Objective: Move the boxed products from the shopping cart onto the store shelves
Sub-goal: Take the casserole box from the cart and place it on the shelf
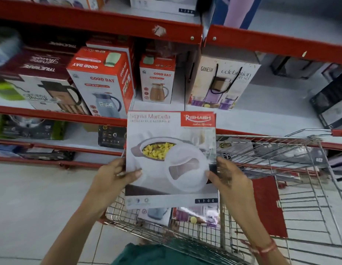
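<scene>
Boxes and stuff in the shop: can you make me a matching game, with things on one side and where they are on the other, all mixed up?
Things:
1. casserole box
2. jug box with blue jug
3. gift bag
4. shopping cart

Places:
A. on the floor, in front of the shelves
B. on the middle shelf, left of centre
C. held between the left hand and the right hand
D. on the middle shelf, right of centre

Pairs: 1-C, 2-B, 3-D, 4-A
</scene>
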Available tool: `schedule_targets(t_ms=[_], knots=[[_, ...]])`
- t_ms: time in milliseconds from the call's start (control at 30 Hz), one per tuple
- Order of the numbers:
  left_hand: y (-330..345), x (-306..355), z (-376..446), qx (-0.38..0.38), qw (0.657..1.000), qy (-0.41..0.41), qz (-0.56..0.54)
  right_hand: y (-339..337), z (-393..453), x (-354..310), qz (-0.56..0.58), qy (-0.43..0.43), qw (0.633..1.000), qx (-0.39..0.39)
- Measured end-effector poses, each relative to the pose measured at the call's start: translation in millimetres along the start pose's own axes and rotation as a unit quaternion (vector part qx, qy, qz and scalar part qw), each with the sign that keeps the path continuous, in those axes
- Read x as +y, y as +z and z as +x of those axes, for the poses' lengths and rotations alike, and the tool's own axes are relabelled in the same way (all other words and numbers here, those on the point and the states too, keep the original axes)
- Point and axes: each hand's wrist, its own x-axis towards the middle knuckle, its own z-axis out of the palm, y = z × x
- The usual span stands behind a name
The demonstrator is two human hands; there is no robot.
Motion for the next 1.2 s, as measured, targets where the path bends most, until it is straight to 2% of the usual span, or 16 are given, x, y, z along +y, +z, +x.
schedule_targets(t_ms=[233,467,700,967,1200], knots=[[-16.5,29.4,-9.2,0.015,0.997,0.063,-0.031,-7.8,-10.1,-24.0,0.031,-0.032,0.997,0.059],[-31.2,56.5,15.5,0.047,0.989,0.133,-0.045,-6.9,16.0,-51.0,0.051,-0.079,0.99,0.108],[-57.4,135.9,61.8,0.099,0.953,0.283,-0.03,-12.4,84.6,-116.1,0.113,-0.166,0.958,0.203],[-103.8,251.2,127.1,0.137,0.904,0.402,-0.048,-32.9,177.9,-217.8,0.181,-0.268,0.911,0.255],[-111.7,301.7,196.9,0.134,0.892,0.432,-0.001,-27.7,252.1,-254.1,0.191,-0.239,0.908,0.285]])
